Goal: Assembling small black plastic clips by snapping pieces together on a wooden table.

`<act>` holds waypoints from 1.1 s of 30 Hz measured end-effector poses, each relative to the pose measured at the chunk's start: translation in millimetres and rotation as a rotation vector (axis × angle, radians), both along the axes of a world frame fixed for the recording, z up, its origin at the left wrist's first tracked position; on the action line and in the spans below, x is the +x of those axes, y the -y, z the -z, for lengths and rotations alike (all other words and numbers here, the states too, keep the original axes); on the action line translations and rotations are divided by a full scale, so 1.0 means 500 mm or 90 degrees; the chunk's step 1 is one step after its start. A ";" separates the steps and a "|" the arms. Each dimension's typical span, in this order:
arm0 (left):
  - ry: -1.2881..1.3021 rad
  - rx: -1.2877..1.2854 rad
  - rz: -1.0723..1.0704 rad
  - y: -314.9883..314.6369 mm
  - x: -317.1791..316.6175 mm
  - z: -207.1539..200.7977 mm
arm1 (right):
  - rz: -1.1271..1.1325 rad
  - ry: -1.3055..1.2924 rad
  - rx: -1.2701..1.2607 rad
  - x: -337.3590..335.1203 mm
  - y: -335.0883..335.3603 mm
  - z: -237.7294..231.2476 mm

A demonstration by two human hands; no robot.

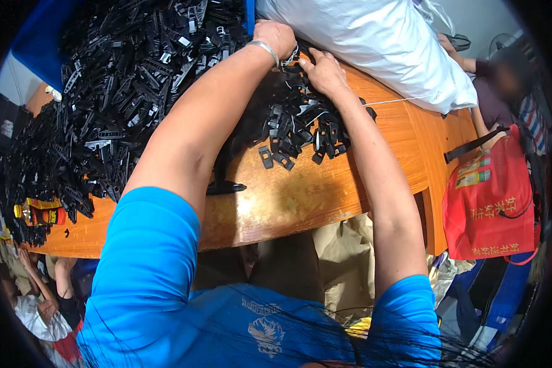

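Note:
At the far side of the table, my left hand point(276, 40) is curled into a closed shape beside a white woven sack point(374, 46). Its fingertips are hidden, so what it grips cannot be made out; a thin white cord point(293, 56) shows just below it. My right hand point(326, 73) lies with thumb and fingers apart at the edge of a small pile of black plastic buckle-like pieces point(282, 126), close to the sack. Left of my arms rises a large heap of black plastic clip-like parts point(129, 86).
The wooden table point(264, 208) curves along my front. A yellow-and-red package point(43, 211) sits at the heap's left end. A red bag point(490, 196) hangs at the table's right side. One person point(497, 92) is at the far right, another person's arms point(40, 282) at the lower left.

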State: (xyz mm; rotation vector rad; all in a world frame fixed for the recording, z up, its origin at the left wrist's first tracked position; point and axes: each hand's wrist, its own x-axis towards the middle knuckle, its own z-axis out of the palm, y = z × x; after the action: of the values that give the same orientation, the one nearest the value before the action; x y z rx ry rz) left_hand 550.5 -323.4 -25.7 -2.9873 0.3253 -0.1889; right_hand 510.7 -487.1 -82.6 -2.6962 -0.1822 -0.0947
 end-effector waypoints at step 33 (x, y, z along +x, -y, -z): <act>-0.041 -0.180 0.133 -0.007 -0.036 0.037 | -0.106 0.131 0.019 0.014 0.023 0.034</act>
State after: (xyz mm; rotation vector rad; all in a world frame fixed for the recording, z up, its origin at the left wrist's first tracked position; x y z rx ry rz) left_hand 532.6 -319.8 -44.4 -3.2389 0.6711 -0.1723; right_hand 517.6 -498.7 -99.3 -2.6264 -0.4617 -0.3217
